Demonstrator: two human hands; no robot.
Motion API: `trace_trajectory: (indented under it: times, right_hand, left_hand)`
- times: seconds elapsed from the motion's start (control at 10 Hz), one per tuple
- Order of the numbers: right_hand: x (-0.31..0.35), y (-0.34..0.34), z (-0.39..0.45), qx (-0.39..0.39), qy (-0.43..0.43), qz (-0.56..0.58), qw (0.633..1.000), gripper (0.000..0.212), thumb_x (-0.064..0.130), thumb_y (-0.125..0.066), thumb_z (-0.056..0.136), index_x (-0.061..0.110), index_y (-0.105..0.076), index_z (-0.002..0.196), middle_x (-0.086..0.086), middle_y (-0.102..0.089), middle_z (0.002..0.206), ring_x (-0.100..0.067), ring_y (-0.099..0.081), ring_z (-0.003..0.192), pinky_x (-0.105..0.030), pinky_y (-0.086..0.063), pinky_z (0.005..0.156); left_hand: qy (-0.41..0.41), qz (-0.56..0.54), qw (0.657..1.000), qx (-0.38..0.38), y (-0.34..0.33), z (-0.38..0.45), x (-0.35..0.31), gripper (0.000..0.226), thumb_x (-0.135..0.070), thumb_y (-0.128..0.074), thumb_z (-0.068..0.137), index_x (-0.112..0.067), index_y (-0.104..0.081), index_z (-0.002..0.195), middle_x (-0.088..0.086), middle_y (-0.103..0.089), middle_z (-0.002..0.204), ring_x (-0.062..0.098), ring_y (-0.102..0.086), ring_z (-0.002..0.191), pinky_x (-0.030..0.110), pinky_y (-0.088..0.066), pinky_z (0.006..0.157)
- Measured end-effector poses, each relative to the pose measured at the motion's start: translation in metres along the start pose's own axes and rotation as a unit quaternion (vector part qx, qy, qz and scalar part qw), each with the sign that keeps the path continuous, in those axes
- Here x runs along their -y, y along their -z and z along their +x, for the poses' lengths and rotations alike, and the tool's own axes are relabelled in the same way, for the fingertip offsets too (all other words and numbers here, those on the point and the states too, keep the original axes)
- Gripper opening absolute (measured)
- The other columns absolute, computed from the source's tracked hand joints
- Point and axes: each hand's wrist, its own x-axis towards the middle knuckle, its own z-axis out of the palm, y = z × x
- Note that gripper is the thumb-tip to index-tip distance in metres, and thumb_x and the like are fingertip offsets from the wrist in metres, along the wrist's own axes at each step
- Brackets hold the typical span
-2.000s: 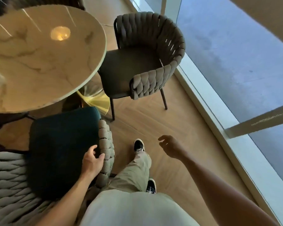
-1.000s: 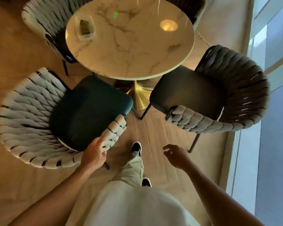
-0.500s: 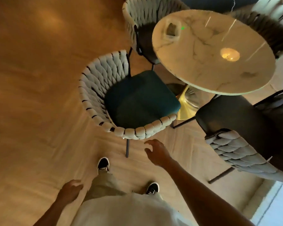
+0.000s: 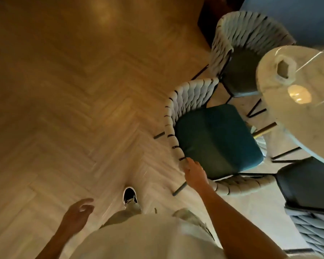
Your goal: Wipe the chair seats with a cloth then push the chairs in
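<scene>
Pushing-in step: right hand (image 4: 195,173) rests on the teal chair (image 4: 216,141) back, grip unclear, left hand (image 4: 77,214) loose and empty; next, shove it toward the bench (image 4: 305,126)

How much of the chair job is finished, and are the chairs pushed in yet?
Nothing looks clearly finished. No cloth shows, so wiping can't be confirmed. In hand: the right hand reaches the woven backrest of the teal-seat chair, whose seat sits outside the round marble table. The left hand hangs free. Left: push that chair in, then check the others.
</scene>
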Motion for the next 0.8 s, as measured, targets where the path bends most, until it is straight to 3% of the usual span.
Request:
trace_trajectory:
  times: [0.1,0.3,0.4,0.5,0.6,0.7,0.8]
  right_hand:
    - [-0.003,-0.006,-0.005,-0.016,-0.023,-0.007,1.000,0.055,0.004,-0.057,0.087,0.024,-0.041,0.136,-0.005,-0.054,0.122,-0.026,-0.059,0.102,-0.038,-0.053,0.086]
    - [0.003,-0.007,0.007,-0.034,-0.083,0.054,0.995,0.036,0.015,-0.059,0.087,0.025,-0.055,0.122,-0.002,-0.062,0.115,-0.022,-0.059,0.101,-0.036,-0.051,0.086]
    - [0.011,0.001,0.030,0.031,-0.132,0.077,0.988,0.033,0.029,-0.067,0.084,0.020,-0.060,0.114,-0.002,-0.065,0.106,-0.021,-0.059,0.093,-0.033,-0.048,0.078]
    - [0.037,0.007,0.068,0.083,-0.150,0.156,0.973,0.040,0.038,-0.070,0.081,0.025,-0.053,0.115,0.002,-0.061,0.107,-0.017,-0.057,0.092,-0.033,-0.047,0.080]
    - [0.084,0.011,0.122,-0.010,-0.163,0.205,0.965,0.056,0.051,-0.064,0.078,0.034,-0.043,0.128,-0.003,-0.056,0.122,-0.021,-0.058,0.101,-0.042,-0.053,0.082]
    - [0.155,0.042,0.182,-0.137,-0.111,0.205,0.963,0.033,0.029,-0.059,0.088,0.039,-0.046,0.116,-0.013,-0.051,0.124,-0.034,-0.050,0.112,-0.051,-0.048,0.092]
    - [0.235,0.080,0.244,-0.120,-0.058,0.154,0.979,0.033,0.027,-0.056,0.093,0.024,-0.051,0.126,-0.011,-0.044,0.135,-0.031,-0.046,0.120,-0.043,-0.044,0.098]
  left_hand:
    - [-0.050,0.024,0.998,-0.002,0.036,0.039,-0.035,0.018,-0.013,-0.062,0.091,-0.020,-0.066,0.108,0.006,-0.067,0.100,0.022,-0.061,0.097,0.033,-0.041,0.079]
    - [-0.087,0.010,0.996,0.009,0.070,0.103,-0.089,0.021,-0.014,-0.059,0.093,-0.019,-0.065,0.113,0.004,-0.064,0.106,0.020,-0.059,0.101,0.035,-0.044,0.086]
    - [-0.091,-0.007,0.996,0.018,0.080,0.130,-0.111,0.020,-0.016,-0.061,0.092,-0.021,-0.067,0.111,0.002,-0.067,0.104,0.019,-0.062,0.100,0.031,-0.045,0.083]
    - [-0.092,-0.008,0.995,0.031,0.093,0.164,-0.130,0.020,-0.015,-0.062,0.091,-0.023,-0.067,0.109,0.002,-0.067,0.103,0.017,-0.063,0.098,0.030,-0.046,0.082]
    - [-0.088,0.008,0.996,0.033,0.113,0.207,-0.152,0.020,-0.017,-0.064,0.090,-0.028,-0.066,0.107,0.001,-0.068,0.102,0.017,-0.065,0.096,0.031,-0.049,0.083]
    - [-0.103,0.021,0.994,0.018,0.138,0.256,-0.179,0.022,-0.013,-0.064,0.090,-0.018,-0.067,0.111,0.004,-0.067,0.105,0.019,-0.064,0.095,0.022,-0.047,0.074]
    - [-0.100,0.011,0.995,-0.001,0.165,0.299,-0.221,0.022,-0.012,-0.062,0.091,-0.016,-0.066,0.112,0.004,-0.064,0.106,0.018,-0.062,0.096,0.019,-0.044,0.072]
